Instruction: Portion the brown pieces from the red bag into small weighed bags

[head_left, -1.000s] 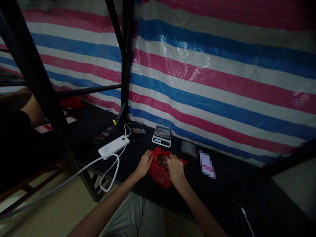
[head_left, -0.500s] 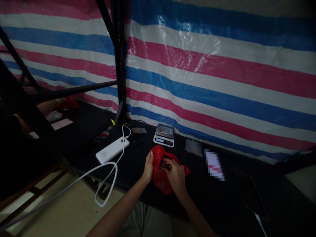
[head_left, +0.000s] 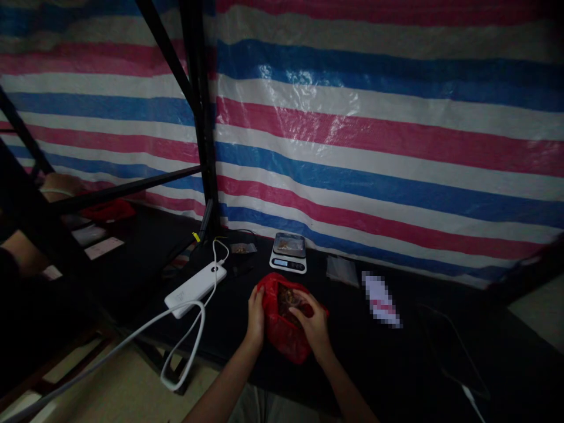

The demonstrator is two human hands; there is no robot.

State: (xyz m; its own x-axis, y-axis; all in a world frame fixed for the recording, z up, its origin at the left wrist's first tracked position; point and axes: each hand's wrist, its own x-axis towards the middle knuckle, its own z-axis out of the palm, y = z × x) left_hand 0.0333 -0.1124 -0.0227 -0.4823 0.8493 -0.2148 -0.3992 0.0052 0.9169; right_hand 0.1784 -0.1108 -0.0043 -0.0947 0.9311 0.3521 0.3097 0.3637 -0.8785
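A red plastic bag (head_left: 286, 338) rests in front of me with its mouth spread. Inside lie small brownish, partly shiny pieces (head_left: 287, 298), too dark to name. My left hand (head_left: 255, 314) grips the bag's left side, thumb over the rim. At the opening, on the right, is my right hand (head_left: 314, 322); its thumb and fingers are curved and apart over the contents, with nothing clearly between them. Just beyond the bag stands a white digital scale (head_left: 288, 264), display lit, carrying a small clear packet (head_left: 289, 244) with brownish bits.
A white power bank (head_left: 194, 289) with a looping cable lies left. Behind it sits another small packet (head_left: 244, 248). To the right are clear plastic bags (head_left: 342, 271), a blurred-out paper (head_left: 381, 299) and a dark phone (head_left: 452, 349). Another person's arm (head_left: 26, 252) shows far left.
My right hand has come partly out of the bag, and its fingers have parted. The bag's mouth is wider, showing more of its contents. The camera view has tilted upward.
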